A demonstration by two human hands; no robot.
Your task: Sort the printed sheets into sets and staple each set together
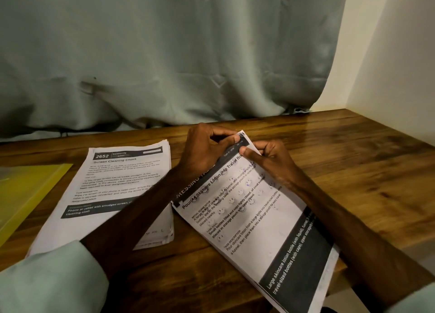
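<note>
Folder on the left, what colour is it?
The folder is yellow, clearest in the head view.

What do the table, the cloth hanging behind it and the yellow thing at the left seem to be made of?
Table: wood or wood-look laminate, semi-gloss; grain lines and light reflections show. Cloth: woven fabric, matte grey-green; it hangs in soft folds. Yellow thing: probably a thin plastic folder; its surface looks smooth and slightly shiny.

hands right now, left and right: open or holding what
left hand: closed, pinching the top corner of the lotion sheets
right hand: closed, pinching the same corner
</note>
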